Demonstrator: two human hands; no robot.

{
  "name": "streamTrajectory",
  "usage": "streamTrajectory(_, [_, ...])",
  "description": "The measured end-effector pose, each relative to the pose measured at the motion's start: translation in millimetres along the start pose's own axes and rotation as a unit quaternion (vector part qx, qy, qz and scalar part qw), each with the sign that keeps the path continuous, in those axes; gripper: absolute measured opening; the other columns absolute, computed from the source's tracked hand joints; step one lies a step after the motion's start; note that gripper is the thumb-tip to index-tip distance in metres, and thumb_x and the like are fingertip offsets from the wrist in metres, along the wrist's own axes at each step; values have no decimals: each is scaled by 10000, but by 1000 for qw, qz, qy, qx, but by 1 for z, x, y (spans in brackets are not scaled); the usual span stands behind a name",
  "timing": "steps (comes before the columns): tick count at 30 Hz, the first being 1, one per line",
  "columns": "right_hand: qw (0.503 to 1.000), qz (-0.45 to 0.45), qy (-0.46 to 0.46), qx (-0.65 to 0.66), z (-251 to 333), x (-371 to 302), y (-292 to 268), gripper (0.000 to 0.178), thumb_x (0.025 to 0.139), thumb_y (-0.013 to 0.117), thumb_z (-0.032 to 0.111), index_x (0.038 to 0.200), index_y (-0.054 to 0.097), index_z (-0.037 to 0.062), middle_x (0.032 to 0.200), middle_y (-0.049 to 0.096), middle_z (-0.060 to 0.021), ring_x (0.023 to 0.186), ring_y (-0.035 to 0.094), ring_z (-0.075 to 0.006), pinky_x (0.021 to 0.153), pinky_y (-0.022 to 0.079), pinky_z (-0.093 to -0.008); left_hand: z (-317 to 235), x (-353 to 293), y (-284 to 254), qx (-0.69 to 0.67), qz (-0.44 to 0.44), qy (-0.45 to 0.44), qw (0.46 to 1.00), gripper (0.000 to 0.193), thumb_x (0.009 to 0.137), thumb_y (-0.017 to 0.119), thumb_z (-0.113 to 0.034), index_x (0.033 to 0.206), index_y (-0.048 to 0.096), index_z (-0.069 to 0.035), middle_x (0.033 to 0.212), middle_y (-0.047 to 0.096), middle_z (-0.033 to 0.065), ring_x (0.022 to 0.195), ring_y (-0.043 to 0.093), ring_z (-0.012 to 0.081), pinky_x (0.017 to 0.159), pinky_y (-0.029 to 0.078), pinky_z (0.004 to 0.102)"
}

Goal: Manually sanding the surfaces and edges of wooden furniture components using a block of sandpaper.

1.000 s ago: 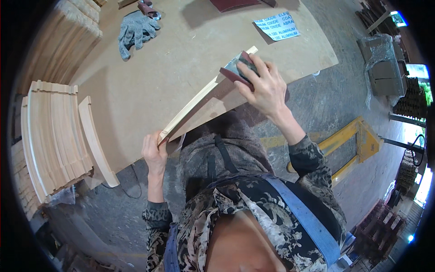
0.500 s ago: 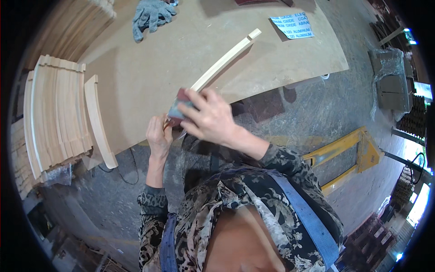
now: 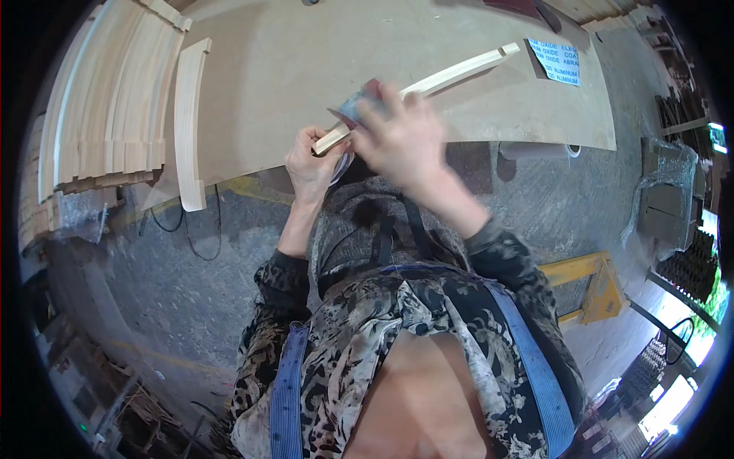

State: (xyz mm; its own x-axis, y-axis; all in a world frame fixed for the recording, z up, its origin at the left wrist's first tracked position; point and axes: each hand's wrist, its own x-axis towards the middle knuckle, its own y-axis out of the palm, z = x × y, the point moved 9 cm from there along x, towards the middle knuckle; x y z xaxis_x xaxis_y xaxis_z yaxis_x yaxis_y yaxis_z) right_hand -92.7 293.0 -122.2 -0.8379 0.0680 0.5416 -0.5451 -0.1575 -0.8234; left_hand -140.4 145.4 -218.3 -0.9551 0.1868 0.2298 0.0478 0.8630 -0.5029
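I remotely clamp a curved wooden slat [image 3: 459, 75] in my left hand [image 3: 306, 168], sandpaper [image 3: 357, 104] against it in my right hand [image 3: 414, 139].

A broad tan table [image 3: 260, 99] stands on a scuffed grey floor [image 3: 222, 283], and a faded yellow stripe [image 3: 264, 190] crosses that floor just in front of the table. Right of the table sit brown boxes [image 3: 664, 203] wrapped in clear film, with dark stacks [image 3: 688, 264] beyond them, and a yellow pallet jack [image 3: 605, 297] stands off the table's front right. Farther right of the table, bright white light comes through openings [image 3: 673, 409], and greenery [image 3: 719, 294] shows in 1 of them.
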Motion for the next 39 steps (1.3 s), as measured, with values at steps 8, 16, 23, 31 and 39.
streamTrajectory(8, [993, 47, -44, -102, -93, 36, -10, 193, 776, 635, 339, 937, 698, 253, 1036, 619, -16, 785, 620, -284, 568, 538, -339, -10, -4, -9, -25, -62, 64, 996, 395, 660, 811, -103, 879, 485, -63, 724, 617, 61, 631, 625, 177, 567, 495, 291])
streamTrajectory(16, [996, 14, -58, 65, -19, 9, -7, 194, 713, 668, 318, 895, 668, 248, 1100, 573, -10, 816, 583, -262, 635, 527, -361, 5, -8, -9, -57, -8, -12, 998, 371, 686, 789, -89, 927, 510, -48, 813, 640, 60, 721, 630, 134, 634, 501, 267])
streamTrajectory(23, [983, 1, 174, -61, -201, 10, 10, 292, 798, 598, 364, 1068, 666, 276, 1152, 581, -84, 953, 574, -300, 800, 499, -396, -3, -19, 18, -331, 107, -230, 909, 500, 737, 702, 9, 1195, 504, 27, 1004, 617, 100, 882, 602, 137, 760, 499, 243])
streamTrajectory(31, [973, 28, -77, 214, -11, 1, -17, 284, 659, 662, 277, 943, 680, 272, 1073, 589, -31, 693, 595, -245, 557, 522, -332, -20, -31, 9, -334, 109, -272, 896, 699, 731, 659, 64, 1336, 319, -21, 1082, 575, 140, 1008, 585, 199, 844, 494, 293])
streamTrajectory(39, [987, 84, 131, -36, -225, 42, 36, 323, 798, 557, 446, 1059, 680, 299, 1151, 596, -71, 967, 575, -303, 822, 504, -408, -32, -24, 1, -351, 40, -270, 896, 639, 762, 638, 76, 1304, 315, -23, 1091, 576, 165, 941, 602, 201, 832, 492, 304])
